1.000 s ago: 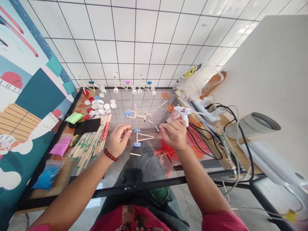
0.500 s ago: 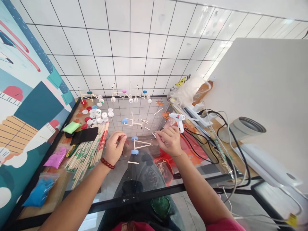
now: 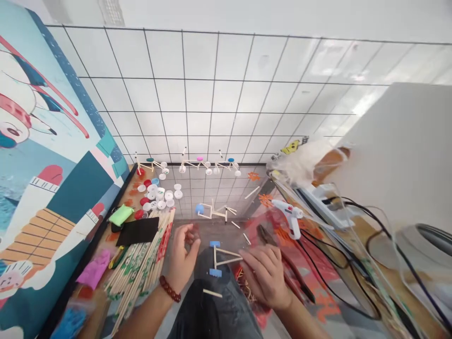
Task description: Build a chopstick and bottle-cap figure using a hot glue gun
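Lying between both hands' grip, stick frame (image 3: 222,258) untouched.

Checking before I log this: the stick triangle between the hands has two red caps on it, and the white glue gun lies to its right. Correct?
Not quite: in the head view the stick triangle carries blue caps, not red. The white glue gun does lie to its right.

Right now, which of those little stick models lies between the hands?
The stick triangle with two blue caps, flat on the glass; the other models sit farther back.
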`<state>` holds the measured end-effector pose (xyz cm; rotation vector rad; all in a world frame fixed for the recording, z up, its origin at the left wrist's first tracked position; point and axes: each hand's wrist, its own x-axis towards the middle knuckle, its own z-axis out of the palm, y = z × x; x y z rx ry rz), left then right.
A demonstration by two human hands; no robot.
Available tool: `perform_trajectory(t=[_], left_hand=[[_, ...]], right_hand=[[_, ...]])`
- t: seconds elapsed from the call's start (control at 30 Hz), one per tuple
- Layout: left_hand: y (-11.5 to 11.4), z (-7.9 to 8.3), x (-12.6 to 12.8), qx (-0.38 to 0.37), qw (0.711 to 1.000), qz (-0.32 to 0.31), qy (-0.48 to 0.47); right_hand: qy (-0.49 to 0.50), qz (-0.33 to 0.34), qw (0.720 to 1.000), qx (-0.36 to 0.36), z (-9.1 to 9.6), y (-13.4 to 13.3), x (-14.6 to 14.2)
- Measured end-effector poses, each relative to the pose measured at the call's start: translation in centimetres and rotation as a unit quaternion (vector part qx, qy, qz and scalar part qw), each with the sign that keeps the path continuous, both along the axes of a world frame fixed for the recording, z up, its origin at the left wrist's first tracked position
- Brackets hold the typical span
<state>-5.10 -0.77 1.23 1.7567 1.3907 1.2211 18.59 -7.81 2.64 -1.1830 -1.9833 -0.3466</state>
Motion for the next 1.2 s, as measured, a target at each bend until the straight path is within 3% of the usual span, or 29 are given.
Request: perform_trajectory(t=[0.13, 0.27, 0.77, 1.2], left_hand=[[0.1, -0.7, 0.1, -0.002, 1.0, 0.004, -0.002], [0.1, -1.2, 0.1, -0.008, 1.0, -0.005, 0.017], [0.1, -0.9, 0.4, 0.026, 0.999, -0.019, 0.018], [0.8, -1.6, 0.2, 0.006, 1.0, -0.026, 0.012]], right_hand=[[0.049, 0.029, 0.998, 0.017, -2.0, -0.7, -0.1], [0.074, 0.029, 0.997, 0.006, -2.8, -0.8, -0.1], [0.05, 0.037, 0.998, 0.011, -2.4, -0.3, -0.5], [0.012, -0.041, 0.995, 0.087, -1.0, 1.3, 0.9]])
